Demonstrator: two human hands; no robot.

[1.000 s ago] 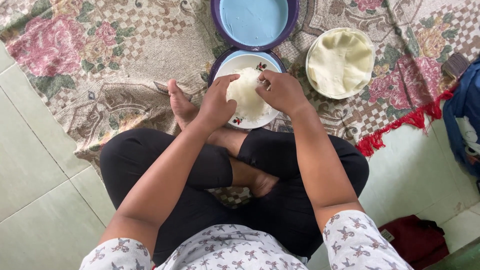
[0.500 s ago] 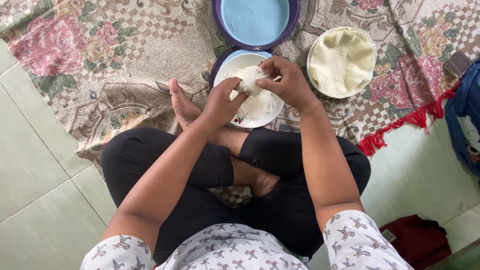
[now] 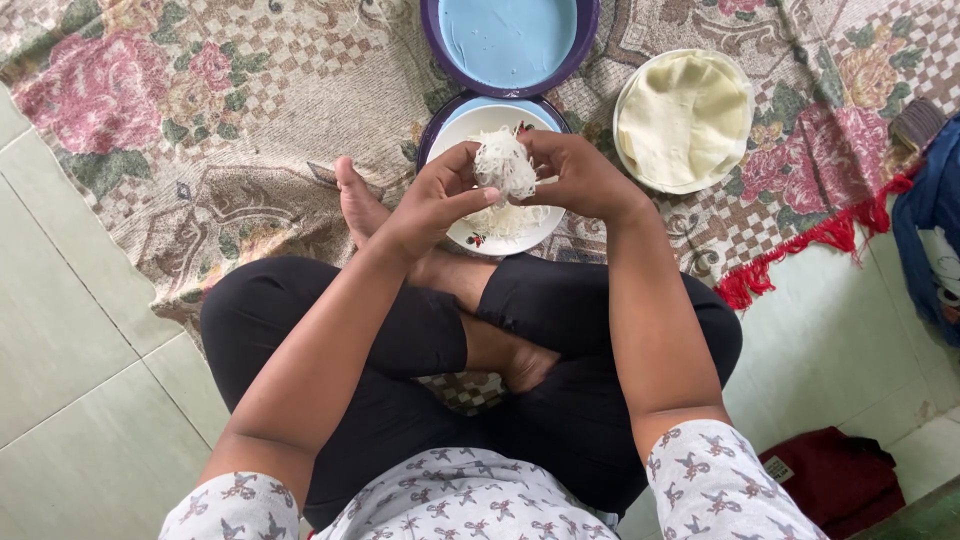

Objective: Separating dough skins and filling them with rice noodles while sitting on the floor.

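Note:
I sit cross-legged on a floral rug. My left hand (image 3: 432, 200) and my right hand (image 3: 578, 178) hold between them a thin white wrapper bundle (image 3: 505, 163), gathered up into a lump with shredded white filling. The bundle hangs just above a white plate (image 3: 470, 232) with more shredded filling (image 3: 500, 218) on it. That plate rests on a purple-rimmed dish right in front of my crossed legs.
A purple bowl with a blue inside (image 3: 510, 40) stands beyond the plate. A white plate stacked with pale round wrappers (image 3: 685, 120) lies to the right. The rug's red fringe (image 3: 800, 250) meets green floor tiles; a dark red bag (image 3: 840, 480) and blue cloth (image 3: 935, 230) lie at right.
The flat wrapper that lay on the plate has been folded and gathered, then lifted off the plate between both hands.

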